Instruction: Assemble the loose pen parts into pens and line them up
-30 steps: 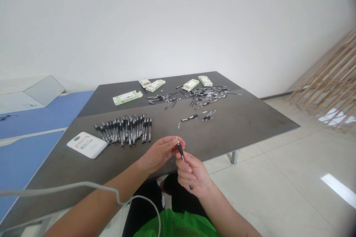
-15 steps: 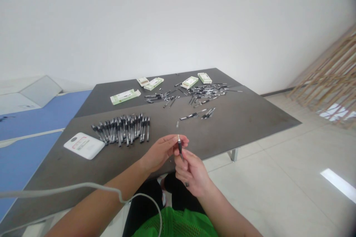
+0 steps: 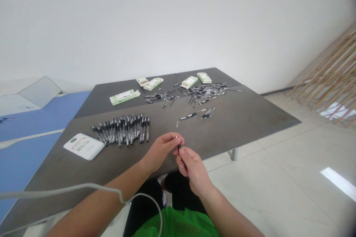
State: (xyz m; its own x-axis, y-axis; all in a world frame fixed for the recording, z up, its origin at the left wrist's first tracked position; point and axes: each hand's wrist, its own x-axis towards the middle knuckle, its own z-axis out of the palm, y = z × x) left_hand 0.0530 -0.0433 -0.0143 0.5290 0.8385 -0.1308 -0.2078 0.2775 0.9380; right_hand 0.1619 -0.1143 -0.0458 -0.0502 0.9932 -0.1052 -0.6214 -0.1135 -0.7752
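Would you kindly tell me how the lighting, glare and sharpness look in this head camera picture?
In the head view, the light is soft and even; the floor tile carries a bright glare patch; the wide lens bends the table edges and darkens the top right corner; the pen between the left hand and right hand is mostly hidden, too small to judge its sharpness.

From here, the way forward from the left hand (image 3: pixel 160 152) and right hand (image 3: pixel 193 170) runs over the dark table (image 3: pixel 236 118) toward the loose pens (image 3: pixel 207 92), with one small pen part (image 3: pixel 177 124) lying in the path. Leftward, a packed row of pens (image 3: pixel 122 129) and a white case (image 3: pixel 83 146) stand in the way. A grey cable (image 3: pixel 69 188) loops over the left forearm (image 3: pixel 94 197).
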